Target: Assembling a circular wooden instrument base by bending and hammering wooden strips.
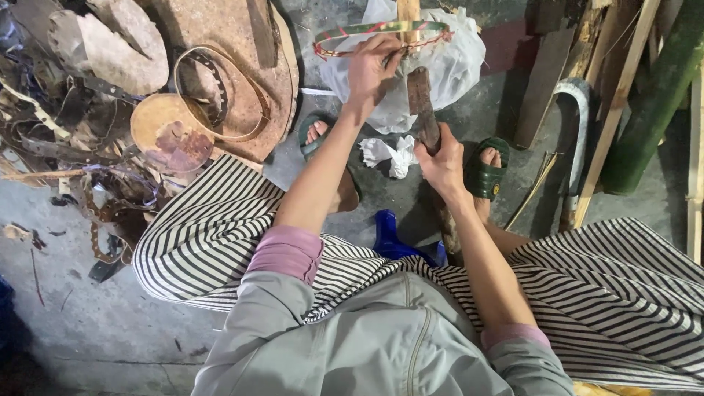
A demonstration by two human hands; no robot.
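- Head view: the left hand (372, 67) pinches the rim of a bamboo hoop (381, 33), fingers closed on its near edge.
- The hoop is a thin, flat oval band, green with red and yellow wrapping, held above a white plastic bag (455, 66).
- The right hand (442, 163) is clenched around the handle of a rusty brown knife (421, 99), whose broad, pitted blade points up toward the hoop.
- A crumpled white paper (389, 152) lies on the grey concrete floor (110, 323) between green sandals (488, 170).
- A curved metal sickle (579, 132) lies right; round wooden discs (170, 133) lie left.
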